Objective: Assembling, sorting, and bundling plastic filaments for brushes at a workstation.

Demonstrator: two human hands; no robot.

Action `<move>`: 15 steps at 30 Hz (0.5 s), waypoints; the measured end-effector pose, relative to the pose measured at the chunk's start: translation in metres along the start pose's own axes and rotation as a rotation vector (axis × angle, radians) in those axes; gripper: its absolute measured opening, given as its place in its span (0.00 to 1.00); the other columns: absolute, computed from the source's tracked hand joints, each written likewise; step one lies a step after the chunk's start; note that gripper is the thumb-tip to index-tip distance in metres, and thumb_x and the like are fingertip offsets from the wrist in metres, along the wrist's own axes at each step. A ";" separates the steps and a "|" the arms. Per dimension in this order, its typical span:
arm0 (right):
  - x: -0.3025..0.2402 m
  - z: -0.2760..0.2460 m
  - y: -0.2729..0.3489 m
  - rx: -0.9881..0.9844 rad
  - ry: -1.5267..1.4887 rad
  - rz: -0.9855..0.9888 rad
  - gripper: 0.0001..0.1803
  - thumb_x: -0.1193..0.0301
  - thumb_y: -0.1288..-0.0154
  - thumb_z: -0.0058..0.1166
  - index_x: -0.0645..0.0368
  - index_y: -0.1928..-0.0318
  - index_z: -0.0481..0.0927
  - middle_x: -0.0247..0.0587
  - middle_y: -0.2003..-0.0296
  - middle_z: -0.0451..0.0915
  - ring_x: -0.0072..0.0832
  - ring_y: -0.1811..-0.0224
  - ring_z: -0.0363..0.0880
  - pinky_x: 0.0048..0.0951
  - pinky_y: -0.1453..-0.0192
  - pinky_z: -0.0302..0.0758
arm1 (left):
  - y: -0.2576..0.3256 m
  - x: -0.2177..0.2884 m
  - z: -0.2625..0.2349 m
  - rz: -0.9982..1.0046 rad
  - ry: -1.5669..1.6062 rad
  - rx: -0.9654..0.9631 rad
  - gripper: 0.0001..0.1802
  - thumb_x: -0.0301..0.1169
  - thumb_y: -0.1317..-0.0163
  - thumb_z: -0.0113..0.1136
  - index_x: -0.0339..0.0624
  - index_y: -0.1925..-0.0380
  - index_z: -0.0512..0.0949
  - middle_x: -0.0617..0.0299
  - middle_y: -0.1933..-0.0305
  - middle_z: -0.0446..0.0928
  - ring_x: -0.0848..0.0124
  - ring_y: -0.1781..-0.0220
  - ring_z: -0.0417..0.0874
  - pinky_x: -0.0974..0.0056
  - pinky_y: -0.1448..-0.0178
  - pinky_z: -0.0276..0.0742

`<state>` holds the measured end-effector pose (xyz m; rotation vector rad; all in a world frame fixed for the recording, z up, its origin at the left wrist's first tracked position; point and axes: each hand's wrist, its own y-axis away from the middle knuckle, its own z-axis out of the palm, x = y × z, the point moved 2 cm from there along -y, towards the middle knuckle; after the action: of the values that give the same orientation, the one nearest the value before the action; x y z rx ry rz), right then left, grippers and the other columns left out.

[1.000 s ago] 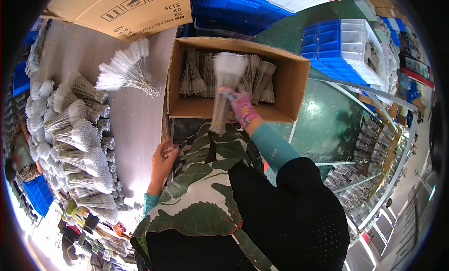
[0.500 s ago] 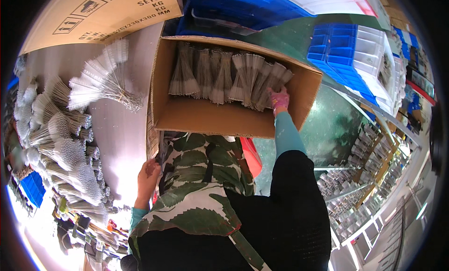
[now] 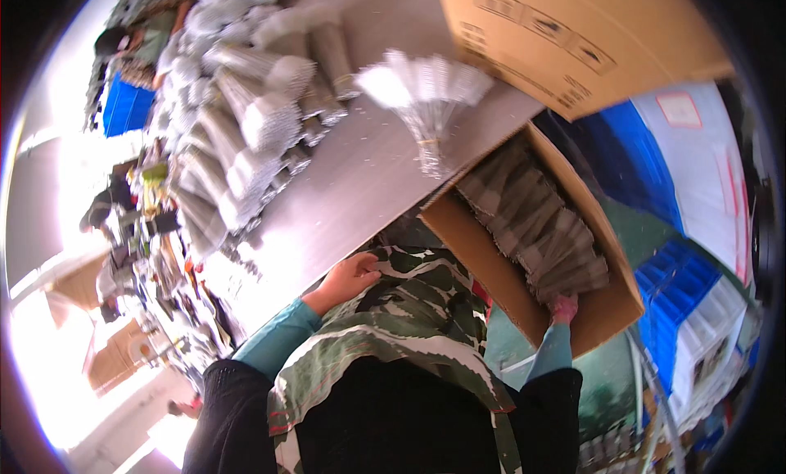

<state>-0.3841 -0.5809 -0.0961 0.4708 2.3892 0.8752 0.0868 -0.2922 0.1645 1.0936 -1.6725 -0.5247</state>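
A brown cardboard box (image 3: pixel 483 253) stands beside the table, with several bundles of thin wire-handled brushes (image 3: pixel 524 204) packed in a row inside. My right hand (image 3: pixel 563 309), in a pink glove, reaches into its near end and touches the nearest bundle; its fingers are blurred and partly hidden against the bristles. Over the camouflage apron, near the table edge, my left hand (image 3: pixel 348 279) is bare, with loosely bent fingers apart and nothing in them. One fanned-out brush bundle (image 3: pixel 426 106) lies alone on the table, bristles pointing away from me.
Many more brush bundles (image 3: pixel 246 130) are heaped on the grey table (image 3: pixel 327 204). A larger carton (image 3: pixel 573 40) stands at the far right of it. Blue and white plastic bins (image 3: pixel 679 302) are stacked beyond the box. Other people (image 3: pixel 155 40) are at the far left.
The view has swung toward the right, so the box now sits lower right and tilted. My right hand stays at the end bundle inside it. My left forearm shows more.
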 end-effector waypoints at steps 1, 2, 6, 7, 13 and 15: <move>-0.007 -0.005 0.007 -0.050 -0.285 0.070 0.36 0.62 0.44 0.59 0.57 0.36 0.63 0.49 0.50 0.77 0.40 0.51 0.77 0.35 0.49 0.75 | -0.001 0.000 -0.004 -0.003 0.021 0.034 0.25 0.39 0.45 0.61 0.36 0.50 0.72 0.56 0.59 0.81 0.67 0.59 0.82 0.64 0.52 0.76; -0.020 -0.011 0.011 -0.070 -0.274 0.036 0.36 0.62 0.44 0.59 0.57 0.36 0.63 0.49 0.50 0.77 0.40 0.51 0.77 0.35 0.49 0.75 | -0.003 -0.005 -0.006 0.008 0.039 0.018 0.25 0.38 0.43 0.60 0.36 0.48 0.71 0.55 0.56 0.80 0.67 0.55 0.81 0.63 0.49 0.75; -0.146 -0.023 0.069 -0.104 -0.242 -0.067 0.21 0.63 0.34 0.48 0.57 0.44 0.72 0.39 0.61 0.80 0.29 0.71 0.79 0.28 0.71 0.75 | 0.011 -0.020 -0.021 0.010 0.128 0.107 0.24 0.38 0.42 0.59 0.36 0.48 0.71 0.54 0.55 0.80 0.66 0.52 0.81 0.63 0.47 0.76; -0.190 -0.020 0.108 -0.220 -0.270 -0.020 0.17 0.63 0.32 0.45 0.58 0.47 0.74 0.37 0.63 0.79 0.24 0.75 0.77 0.25 0.76 0.72 | 0.014 -0.019 -0.026 0.024 0.150 0.128 0.24 0.38 0.42 0.59 0.36 0.48 0.71 0.54 0.55 0.80 0.66 0.52 0.81 0.63 0.47 0.76; -0.381 0.058 0.233 -0.497 -0.285 -0.561 0.10 0.63 0.37 0.56 0.56 0.61 0.79 0.28 0.80 0.74 0.13 0.82 0.69 0.15 0.80 0.63 | 0.037 -0.046 -0.054 0.058 0.282 0.266 0.23 0.37 0.44 0.60 0.38 0.50 0.73 0.55 0.58 0.81 0.64 0.57 0.83 0.64 0.51 0.77; -0.436 0.091 0.285 -0.562 -0.173 -0.817 0.10 0.66 0.35 0.53 0.60 0.59 0.78 0.32 0.72 0.76 0.15 0.74 0.73 0.20 0.70 0.75 | 0.051 -0.060 -0.067 0.064 0.314 0.318 0.23 0.37 0.45 0.60 0.38 0.50 0.73 0.55 0.58 0.81 0.64 0.58 0.83 0.64 0.51 0.77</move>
<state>0.0530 -0.5431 0.1997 -0.5855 1.7898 0.9790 0.1302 -0.2053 0.1986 1.2720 -1.5350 -0.0380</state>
